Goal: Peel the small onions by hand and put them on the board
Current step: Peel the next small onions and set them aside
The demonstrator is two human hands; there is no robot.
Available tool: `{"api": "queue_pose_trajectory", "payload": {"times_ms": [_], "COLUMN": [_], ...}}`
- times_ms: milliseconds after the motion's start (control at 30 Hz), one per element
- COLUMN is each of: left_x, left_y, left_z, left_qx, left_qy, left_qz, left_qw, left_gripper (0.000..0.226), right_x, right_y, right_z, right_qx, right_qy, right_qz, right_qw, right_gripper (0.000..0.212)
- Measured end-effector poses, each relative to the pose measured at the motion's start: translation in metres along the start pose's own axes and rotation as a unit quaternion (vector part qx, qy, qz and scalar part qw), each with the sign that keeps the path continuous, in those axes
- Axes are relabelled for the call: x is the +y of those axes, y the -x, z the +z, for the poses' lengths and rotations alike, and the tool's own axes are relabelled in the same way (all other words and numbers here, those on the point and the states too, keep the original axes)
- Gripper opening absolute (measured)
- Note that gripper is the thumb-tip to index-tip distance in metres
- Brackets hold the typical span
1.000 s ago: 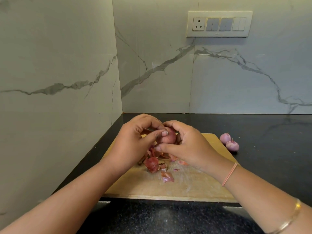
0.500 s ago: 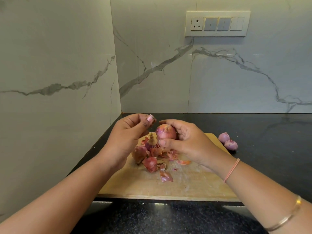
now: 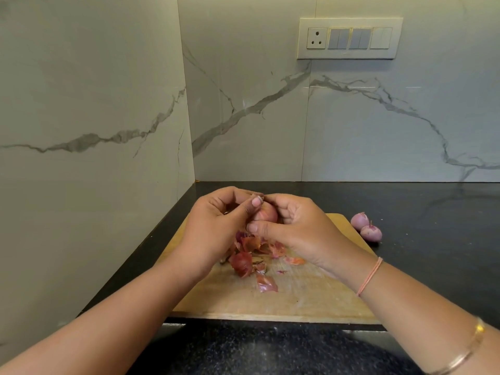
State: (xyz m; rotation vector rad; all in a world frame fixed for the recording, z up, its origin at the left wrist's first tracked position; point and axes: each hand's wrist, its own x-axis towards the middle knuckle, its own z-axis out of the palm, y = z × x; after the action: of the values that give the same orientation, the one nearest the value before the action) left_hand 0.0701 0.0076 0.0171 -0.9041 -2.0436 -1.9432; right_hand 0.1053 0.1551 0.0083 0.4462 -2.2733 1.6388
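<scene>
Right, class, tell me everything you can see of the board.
The board is a pale wooden rectangle, its top scuffed and scratched. It lies flat on the black counter, close to the wall. Reddish onion skins lie scattered on its middle. The left hand and right hand are over its far half and hide part of it. Two onions sit just off its far right corner.

The onion (image 3: 266, 214) is pink, the board (image 3: 297, 299) tan.
</scene>
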Motion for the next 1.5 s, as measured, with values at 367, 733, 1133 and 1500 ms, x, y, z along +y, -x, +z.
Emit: {"api": "queue_pose_trajectory", "payload": {"times_ms": [367, 733, 1133, 1500], "left_x": [0.012, 0.015, 0.001, -0.002], "left_y": [0.002, 0.002, -0.005, -0.002], "left_z": [0.0, 0.004, -0.005, -0.003], "left_qx": [-0.048, 0.005, 0.119, -0.009], "left_qy": [0.235, 0.275, 0.103, -0.01], "left_qz": [-0.144, -0.207, -0.106, 0.038], "left_qw": [0.96, 0.939, 0.982, 0.999], "left_gripper": [0.018, 0.029, 0.031, 0.008], "right_x": [0.0, -0.004, -0.004, -0.005], "right_y": [0.0, 0.001, 0.003, 0.003], "right_z": [0.005, -0.003, -0.01, -0.013], "right_qx": [-0.029, -0.051, -0.033, -0.026], "right_qy": [0.006, 0.023, 0.041, -0.048], "right_qz": [-0.005, 0.002, 0.032, 0.052], "right_qw": [1.0, 0.998, 0.998, 0.997], "right_gripper": [0.036, 0.041, 0.053, 0.039]}}
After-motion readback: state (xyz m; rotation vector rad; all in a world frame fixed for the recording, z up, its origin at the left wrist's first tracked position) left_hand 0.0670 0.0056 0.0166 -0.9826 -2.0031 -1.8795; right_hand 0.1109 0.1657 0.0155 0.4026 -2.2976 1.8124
